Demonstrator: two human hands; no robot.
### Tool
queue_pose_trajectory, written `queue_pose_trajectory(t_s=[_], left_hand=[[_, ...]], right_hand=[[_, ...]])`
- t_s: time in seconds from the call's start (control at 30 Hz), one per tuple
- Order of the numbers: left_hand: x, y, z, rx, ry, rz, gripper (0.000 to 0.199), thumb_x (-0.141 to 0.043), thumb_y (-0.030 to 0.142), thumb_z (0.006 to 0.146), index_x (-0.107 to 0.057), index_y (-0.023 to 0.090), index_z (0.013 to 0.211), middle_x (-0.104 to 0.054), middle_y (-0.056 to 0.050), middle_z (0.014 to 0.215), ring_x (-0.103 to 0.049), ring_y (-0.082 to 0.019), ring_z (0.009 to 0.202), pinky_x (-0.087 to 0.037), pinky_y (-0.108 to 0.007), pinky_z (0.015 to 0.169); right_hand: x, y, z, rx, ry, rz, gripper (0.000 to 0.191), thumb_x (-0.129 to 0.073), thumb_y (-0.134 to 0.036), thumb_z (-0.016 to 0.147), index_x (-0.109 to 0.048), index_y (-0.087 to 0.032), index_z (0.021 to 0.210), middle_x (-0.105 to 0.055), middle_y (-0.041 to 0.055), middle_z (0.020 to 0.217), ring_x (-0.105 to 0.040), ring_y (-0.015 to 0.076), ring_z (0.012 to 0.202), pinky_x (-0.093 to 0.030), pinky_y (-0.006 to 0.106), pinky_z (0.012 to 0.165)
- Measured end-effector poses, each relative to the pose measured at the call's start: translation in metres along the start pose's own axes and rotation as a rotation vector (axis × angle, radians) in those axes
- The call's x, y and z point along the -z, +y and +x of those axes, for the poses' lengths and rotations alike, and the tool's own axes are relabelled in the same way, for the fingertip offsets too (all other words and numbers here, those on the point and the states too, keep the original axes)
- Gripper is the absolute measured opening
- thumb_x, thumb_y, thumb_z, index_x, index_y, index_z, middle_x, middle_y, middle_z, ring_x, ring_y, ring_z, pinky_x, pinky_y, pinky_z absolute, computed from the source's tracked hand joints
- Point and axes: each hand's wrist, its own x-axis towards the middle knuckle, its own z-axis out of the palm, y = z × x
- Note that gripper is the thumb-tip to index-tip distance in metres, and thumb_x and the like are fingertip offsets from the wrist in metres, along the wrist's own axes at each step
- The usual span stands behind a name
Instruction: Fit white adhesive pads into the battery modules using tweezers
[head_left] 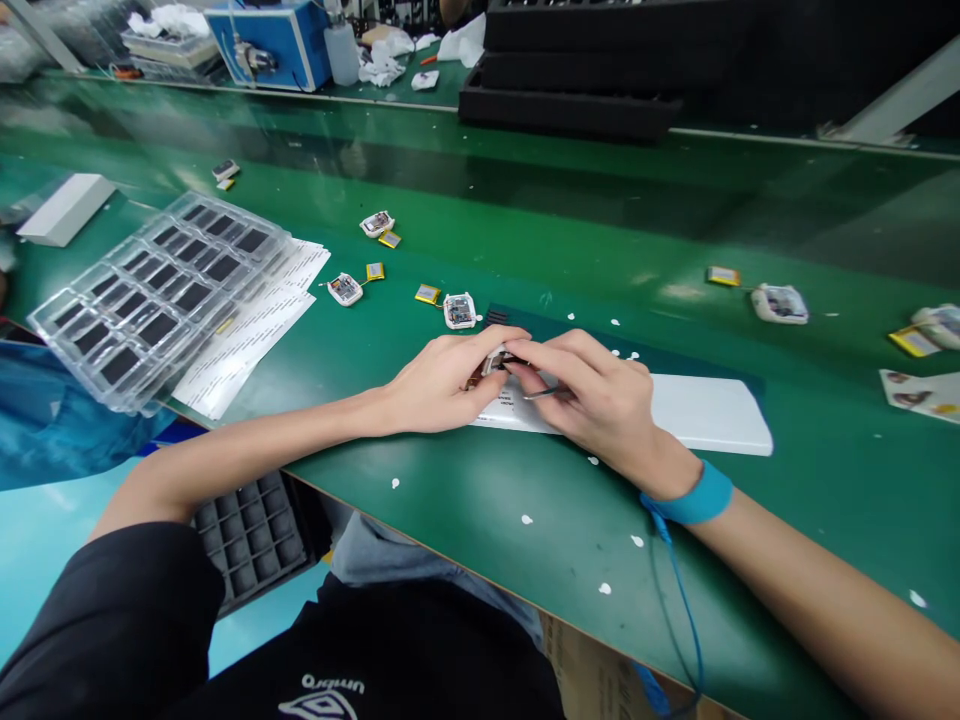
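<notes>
My left hand (457, 380) is closed on a small white device housing (495, 360), mostly covered by fingers. Touching the same housing, my right hand (596, 385) pinches metal tweezers (546, 392); their tips are hard to make out among the fingers. A blue wrist strap (709, 495) with a cord circles my right wrist. Under both hands lies a long white strip (709, 412) with small print. Just beyond my left hand, an open housing with a circuit board (459, 310) is wired to a yellow-edged battery (427, 294).
On the green table (450, 480), a clear compartment tray (161, 290) overlaps printed sheets (247, 355) at left. More housings (345, 289) (780, 303) lie around. Small white stickers (526, 519) dot the front. Behind stand a blue box (274, 45) and black foam blocks (570, 100).
</notes>
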Motion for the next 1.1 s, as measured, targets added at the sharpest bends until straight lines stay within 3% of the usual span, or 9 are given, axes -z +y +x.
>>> queue_pose_trajectory(t_s=[0.17,0.37,0.5,0.6,0.77,0.93,1.1], left_hand=[[0.0012,0.0053,-0.0011,0.068,-0.031,0.07,0.05,-0.047,0.025,0.098,-0.064,0.008,0.142,-0.063,0.002,0.066,-0.053,-0.013,0.055,-0.038,-0.026,0.058],[0.003,0.0078,0.0,0.103,0.019,0.032,0.042,-0.048,0.024,0.093,-0.075,0.01,0.123,-0.062,0.002,0.066,-0.05,-0.01,0.055,-0.036,-0.024,0.058],[0.0047,0.0078,0.0028,0.126,0.11,-0.039,0.035,-0.05,0.025,0.091,-0.076,0.012,0.111,-0.064,0.002,0.07,-0.05,-0.009,0.058,-0.037,-0.022,0.059],[0.0058,0.0071,0.0041,0.143,0.148,-0.076,0.035,-0.051,0.026,0.09,-0.075,0.012,0.111,-0.062,0.003,0.069,-0.048,-0.009,0.056,-0.037,-0.022,0.058],[0.0055,0.0069,0.0028,0.083,0.132,-0.053,0.036,-0.05,0.024,0.089,-0.075,0.012,0.112,-0.06,0.003,0.065,-0.05,-0.01,0.057,-0.039,-0.023,0.06],[0.0044,0.0071,0.0024,0.066,0.129,-0.035,0.038,-0.051,0.026,0.088,-0.074,0.011,0.115,-0.063,0.003,0.067,-0.054,-0.011,0.059,-0.041,-0.024,0.061],[0.0021,0.0047,0.0029,0.1,0.18,-0.117,0.035,-0.052,0.024,0.091,-0.073,0.013,0.117,-0.066,0.002,0.071,-0.05,-0.008,0.053,-0.039,-0.022,0.055]], right_hand=[[0.0037,0.0,-0.0021,0.087,-0.078,-0.066,0.043,-0.054,0.001,0.095,-0.063,-0.022,0.129,-0.079,0.0022,0.106,-0.073,0.0114,0.071,-0.047,0.023,0.053],[0.0005,-0.0021,0.0002,0.071,-0.095,-0.078,0.02,-0.062,-0.009,0.103,-0.06,-0.02,0.12,-0.076,0.0014,0.095,-0.066,0.011,0.062,-0.043,0.025,0.048],[-0.0039,-0.0018,0.0011,-0.039,-0.061,0.085,0.012,-0.065,-0.014,0.106,-0.058,-0.022,0.11,-0.074,0.001,0.093,-0.062,0.0088,0.058,-0.041,0.022,0.047],[-0.0057,-0.0004,0.0012,-0.085,-0.027,0.129,0.009,-0.065,-0.015,0.106,-0.06,-0.022,0.11,-0.075,0.0002,0.092,-0.059,0.0087,0.054,-0.039,0.023,0.045],[-0.0038,0.0007,0.0007,-0.032,-0.048,0.042,0.019,-0.066,-0.021,0.11,-0.063,-0.02,0.129,-0.075,0.0012,0.095,-0.063,0.01,0.059,-0.043,0.024,0.048],[-0.0016,-0.0008,-0.0007,0.042,-0.081,0.008,0.024,-0.06,-0.006,0.103,-0.064,-0.022,0.121,-0.075,0.0009,0.098,-0.068,0.0104,0.068,-0.044,0.022,0.05],[-0.0046,-0.001,-0.0007,-0.096,0.018,0.052,0.015,-0.063,-0.011,0.102,-0.065,-0.022,0.111,-0.076,-0.0005,0.088,-0.06,0.0097,0.053,-0.041,0.024,0.045]])
